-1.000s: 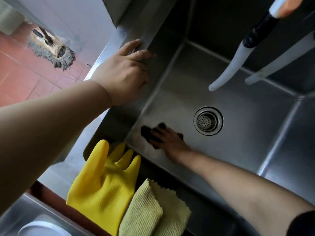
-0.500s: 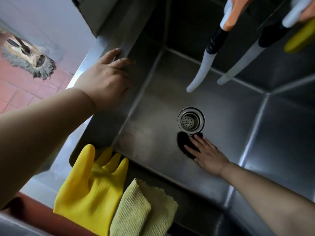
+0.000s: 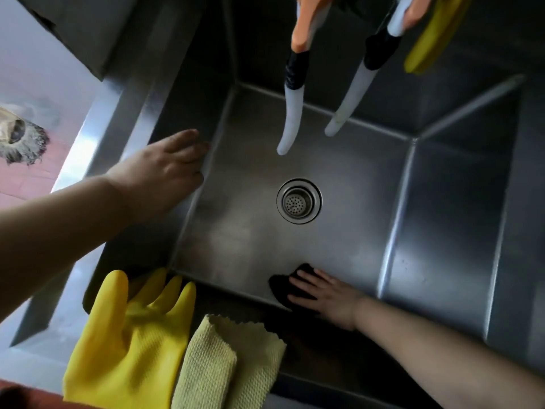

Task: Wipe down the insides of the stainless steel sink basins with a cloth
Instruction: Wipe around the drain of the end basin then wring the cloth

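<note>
Dark cloth [image 3: 284, 286] pressed flat under spread fingers of right hand [image 3: 327, 296], near front edge of sink basin [image 3: 241, 231] floor. Left hand [image 3: 165, 172], fingers loosely extended, braced on left wall. Overlapping strokes advised, corners included.

The right hand [image 3: 326, 296] has slid the dark cloth [image 3: 287, 286] from beside the drain [image 3: 298, 201] back to the near edge of the basin floor. The left hand [image 3: 165, 172] has left the rim and now hangs over the left wall.
</note>
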`<action>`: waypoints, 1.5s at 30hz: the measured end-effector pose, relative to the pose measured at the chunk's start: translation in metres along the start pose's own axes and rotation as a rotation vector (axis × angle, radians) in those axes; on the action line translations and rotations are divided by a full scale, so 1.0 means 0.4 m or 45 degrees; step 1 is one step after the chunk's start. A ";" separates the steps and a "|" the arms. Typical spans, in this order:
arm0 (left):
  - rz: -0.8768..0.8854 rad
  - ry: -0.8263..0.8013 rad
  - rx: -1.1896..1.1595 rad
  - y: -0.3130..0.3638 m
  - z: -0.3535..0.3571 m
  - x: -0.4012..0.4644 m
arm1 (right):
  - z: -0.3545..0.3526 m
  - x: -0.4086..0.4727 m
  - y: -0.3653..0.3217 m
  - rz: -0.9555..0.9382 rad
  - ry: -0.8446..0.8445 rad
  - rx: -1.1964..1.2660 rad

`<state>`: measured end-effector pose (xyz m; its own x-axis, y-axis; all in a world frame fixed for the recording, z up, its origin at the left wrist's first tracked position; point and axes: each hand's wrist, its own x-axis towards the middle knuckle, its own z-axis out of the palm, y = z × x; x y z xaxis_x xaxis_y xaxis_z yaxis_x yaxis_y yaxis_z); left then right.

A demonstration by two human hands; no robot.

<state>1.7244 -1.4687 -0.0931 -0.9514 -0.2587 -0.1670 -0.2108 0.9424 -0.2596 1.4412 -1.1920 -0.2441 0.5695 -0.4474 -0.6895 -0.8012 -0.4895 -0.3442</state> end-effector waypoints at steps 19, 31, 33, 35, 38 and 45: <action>-0.177 -0.845 -0.205 0.275 0.231 0.282 | -0.023 -0.010 0.231 1.346 0.198 0.595; -0.268 -0.947 -0.304 0.317 0.272 0.291 | -0.056 -0.044 0.005 0.994 0.285 0.679; -0.258 -0.929 -0.319 0.312 0.274 0.286 | -0.085 -0.022 -0.006 0.848 0.356 0.758; -0.241 -0.922 -0.336 0.309 0.271 0.281 | -0.108 0.026 -0.039 0.654 0.337 0.836; -0.243 -0.936 -0.356 0.308 0.266 0.279 | -0.122 0.118 -0.129 0.435 0.109 1.048; -0.249 -0.959 -0.342 0.311 0.246 0.281 | -0.063 0.034 -0.126 0.426 -0.121 1.050</action>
<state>1.6134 -1.4014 -0.2378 -0.5069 -0.4059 -0.7605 -0.4943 0.8596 -0.1294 1.4939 -1.1923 -0.2203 0.2939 -0.3883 -0.8734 -0.8206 0.3660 -0.4388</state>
